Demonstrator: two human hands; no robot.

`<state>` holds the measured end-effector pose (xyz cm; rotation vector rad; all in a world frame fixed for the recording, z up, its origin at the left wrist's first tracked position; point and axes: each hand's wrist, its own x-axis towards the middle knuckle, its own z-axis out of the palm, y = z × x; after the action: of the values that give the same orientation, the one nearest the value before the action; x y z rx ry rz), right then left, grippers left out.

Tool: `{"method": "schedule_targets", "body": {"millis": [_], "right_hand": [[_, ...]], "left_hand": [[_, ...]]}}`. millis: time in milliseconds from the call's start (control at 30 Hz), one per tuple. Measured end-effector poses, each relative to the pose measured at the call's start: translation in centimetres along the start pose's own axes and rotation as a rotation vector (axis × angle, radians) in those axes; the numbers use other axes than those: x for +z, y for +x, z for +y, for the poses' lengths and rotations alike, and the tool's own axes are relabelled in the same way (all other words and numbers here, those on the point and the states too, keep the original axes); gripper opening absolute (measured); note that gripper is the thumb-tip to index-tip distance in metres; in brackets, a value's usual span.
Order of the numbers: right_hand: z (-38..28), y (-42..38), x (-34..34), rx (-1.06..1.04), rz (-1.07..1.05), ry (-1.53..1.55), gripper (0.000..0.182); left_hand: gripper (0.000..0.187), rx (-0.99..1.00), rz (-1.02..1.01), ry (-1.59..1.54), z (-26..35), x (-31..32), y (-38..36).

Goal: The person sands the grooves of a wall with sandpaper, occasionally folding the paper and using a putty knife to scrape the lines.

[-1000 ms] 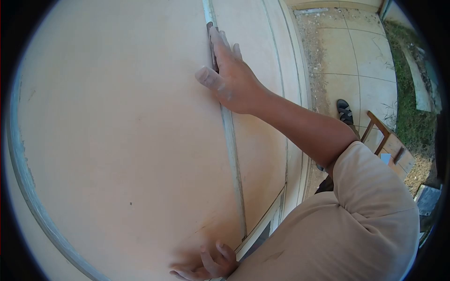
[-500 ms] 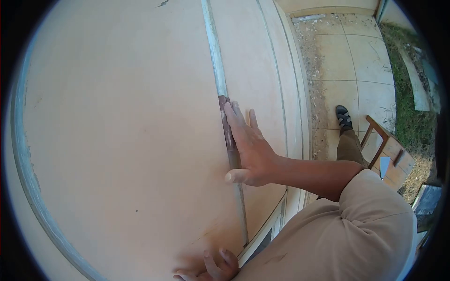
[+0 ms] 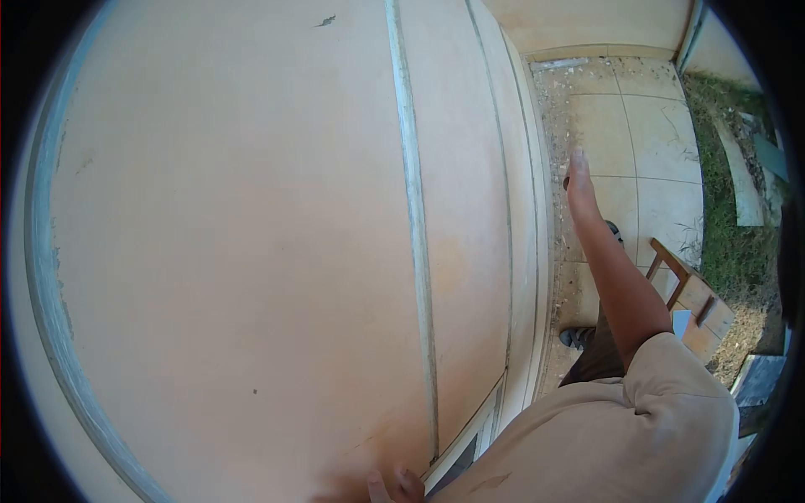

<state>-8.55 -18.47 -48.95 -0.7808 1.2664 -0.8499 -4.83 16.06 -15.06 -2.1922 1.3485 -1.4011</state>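
Observation:
My right hand (image 3: 582, 189) is off the wall, over the tiled walkway, with its fingers together and pointing up the view. A small dark brown edge of sandpaper (image 3: 567, 182) shows at its left side; the palm is turned away. Low in the view, my left hand (image 3: 394, 488) is partly cut off by the frame edge. Its visible fingers are apart and close to the wall, with nothing seen in them. The pale wall (image 3: 251, 210) carries a narrow blue-grey strip (image 3: 413, 189) running lengthwise, left of my right hand.
A wider blue-grey band (image 3: 42, 243) borders the wall at far left. Tiled floor (image 3: 654, 142) with debris along the wall base lies to the right. A wooden stool (image 3: 700, 314) stands beside my legs. Grass (image 3: 725, 201) and loose boards lie beyond.
My right hand has left the blue-grey strip, where it pressed the brown sandpaper, and swung right over the walkway. My left hand now shows less at the bottom edge.

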Motion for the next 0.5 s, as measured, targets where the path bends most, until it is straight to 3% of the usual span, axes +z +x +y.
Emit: {"method": "schedule_targets", "body": {"millis": [100,233,500], "right_hand": [[5.2,-2.1,-1.2,0.003,-0.082,-0.166,0.074],[5.7,-4.5,-1.7,0.071,-0.148,-0.331,0.081],[6.2,-9.1,-2.5,0.111,-0.246,-0.283,0.083]], "left_hand": [[0.035,0.000,0.060,0.020,0.4,2.1,0.9],[0.035,0.009,0.091,0.038,0.3,3.0,1.8],[0.035,0.006,0.056,0.063,0.3,2.8,2.0]]}}
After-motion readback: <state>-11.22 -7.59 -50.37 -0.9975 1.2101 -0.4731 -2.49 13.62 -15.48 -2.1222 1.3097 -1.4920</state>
